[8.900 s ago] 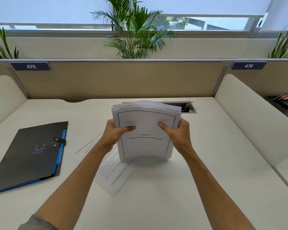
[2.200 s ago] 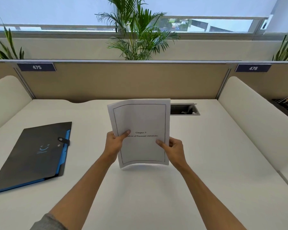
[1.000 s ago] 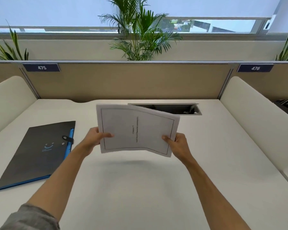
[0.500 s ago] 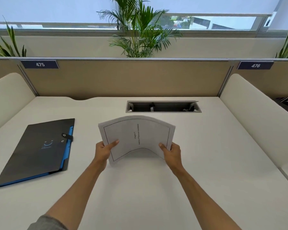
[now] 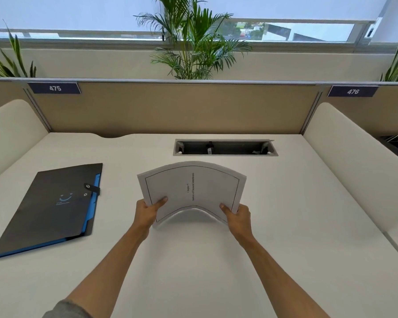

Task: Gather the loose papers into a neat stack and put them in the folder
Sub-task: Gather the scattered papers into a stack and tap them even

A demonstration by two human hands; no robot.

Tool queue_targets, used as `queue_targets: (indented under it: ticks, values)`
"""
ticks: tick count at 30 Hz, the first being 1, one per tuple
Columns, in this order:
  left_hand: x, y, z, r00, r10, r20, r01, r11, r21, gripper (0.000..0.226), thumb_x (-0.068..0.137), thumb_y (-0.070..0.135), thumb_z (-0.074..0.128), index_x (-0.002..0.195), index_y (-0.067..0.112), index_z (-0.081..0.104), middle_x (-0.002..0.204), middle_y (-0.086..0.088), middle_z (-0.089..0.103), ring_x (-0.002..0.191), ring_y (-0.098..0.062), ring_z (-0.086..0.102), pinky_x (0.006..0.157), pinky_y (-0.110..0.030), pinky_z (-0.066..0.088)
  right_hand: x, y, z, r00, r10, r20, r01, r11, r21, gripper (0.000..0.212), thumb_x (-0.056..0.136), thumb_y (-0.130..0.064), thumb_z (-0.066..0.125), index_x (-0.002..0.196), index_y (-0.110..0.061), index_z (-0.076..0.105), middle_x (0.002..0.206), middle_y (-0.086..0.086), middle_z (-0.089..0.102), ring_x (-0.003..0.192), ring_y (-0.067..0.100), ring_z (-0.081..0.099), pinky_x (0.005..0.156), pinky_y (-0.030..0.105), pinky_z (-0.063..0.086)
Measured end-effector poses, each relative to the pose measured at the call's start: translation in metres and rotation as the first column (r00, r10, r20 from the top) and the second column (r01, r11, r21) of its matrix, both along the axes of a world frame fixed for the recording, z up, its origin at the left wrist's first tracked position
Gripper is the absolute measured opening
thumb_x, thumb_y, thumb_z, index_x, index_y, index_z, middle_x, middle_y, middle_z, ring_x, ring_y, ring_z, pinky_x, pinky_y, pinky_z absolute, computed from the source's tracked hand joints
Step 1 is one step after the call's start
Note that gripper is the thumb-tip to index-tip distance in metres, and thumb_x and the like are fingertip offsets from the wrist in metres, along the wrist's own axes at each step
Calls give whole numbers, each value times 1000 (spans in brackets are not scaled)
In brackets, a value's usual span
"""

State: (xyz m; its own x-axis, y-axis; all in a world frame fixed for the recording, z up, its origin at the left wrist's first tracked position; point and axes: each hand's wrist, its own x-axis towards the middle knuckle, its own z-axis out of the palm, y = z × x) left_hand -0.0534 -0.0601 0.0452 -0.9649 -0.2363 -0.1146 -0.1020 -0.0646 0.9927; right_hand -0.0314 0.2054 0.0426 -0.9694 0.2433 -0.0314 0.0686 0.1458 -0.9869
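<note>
A stack of white papers (image 5: 193, 191) with a printed title page on top stands on its long edge on the white desk (image 5: 216, 271), turned sideways and bowed upward in the middle. My left hand (image 5: 147, 212) grips its lower left corner and my right hand (image 5: 236, 216) grips its lower right corner. The black folder (image 5: 51, 207) with blue inner edges and a snap strap lies closed on the desk to the left, apart from the papers.
A recessed cable tray (image 5: 224, 148) sits in the desk behind the papers. Beige partitions (image 5: 170, 109) and cream side panels (image 5: 354, 161) enclose the desk. Plants (image 5: 193, 42) stand behind the partition.
The loose sheet that lay on the desk is now in the stack. The stack was turned from upright to sideways, then lowered onto the desk and bowed between both hands.
</note>
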Motion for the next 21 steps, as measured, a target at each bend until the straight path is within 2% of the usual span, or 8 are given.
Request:
queue_targets:
  ticks: [3,6,8,11,14,17,19,21]
  values:
    - [2,-1,0,1000,-3,10,3,1000,-30,23,82,18,76,104,20,70,88,12,77,86,-8,71,67,-16,52,0,2,-5,1000,-8,21,7,1000,23,8,91,-20,69,98,-17,68,83,-6,69,76,11,65,56,8,47]
    - [3,-2,2,1000,18,10,-18,998,-54,19,84,18,75,102,23,69,88,12,75,86,-10,69,68,-19,51,1,5,-8,999,17,30,-19,997,70,11,91,-20,69,100,-14,70,85,-3,69,81,19,66,64,19,51]
    - [2,-2,9,1000,24,-13,-25,997,-77,18,85,18,74,100,26,68,83,16,75,82,-5,69,66,-17,51,-1,9,-3,1000,19,7,-19,997,79,12,88,-21,72,99,-16,72,83,-7,71,82,17,69,69,25,56]
    - [-3,-4,23,999,-2,-48,-5,991,-134,14,87,17,71,98,24,69,86,14,74,82,-7,69,64,-16,51,-5,13,16,996,-22,-88,22,1000,0,18,83,-25,78,100,-22,74,86,-16,74,81,4,72,65,15,56]
    - [-8,-6,37,996,-48,-77,31,976,-215,8,88,14,70,87,22,73,85,7,74,80,-12,68,66,-20,51,-14,19,40,976,-119,-182,110,992,-59,18,80,-27,80,97,-22,74,90,-7,77,78,5,73,65,16,56]
    - [-13,-9,51,993,-73,-96,44,962,-269,6,88,14,69,86,17,74,83,2,74,78,-15,67,67,-23,50,-23,27,65,939,-160,-305,198,975,97,20,79,-33,80,93,-21,72,87,-9,74,77,6,69,68,22,56]
    - [-16,-9,61,990,-89,-111,51,950,-307,6,88,13,69,86,12,74,83,-1,73,77,-16,66,67,-25,49,-27,32,82,911,-133,-390,256,924,284,25,78,-38,80,95,-22,70,86,-13,71,76,1,64,69,21,52]
    - [-19,-8,71,985,-114,-127,62,931,-360,11,89,12,68,85,3,74,83,-7,70,76,-20,62,70,-30,48,-31,36,99,894,-97,-438,301,853,425,31,76,-41,81,100,-23,71,89,-11,74,78,5,65,71,26,51]
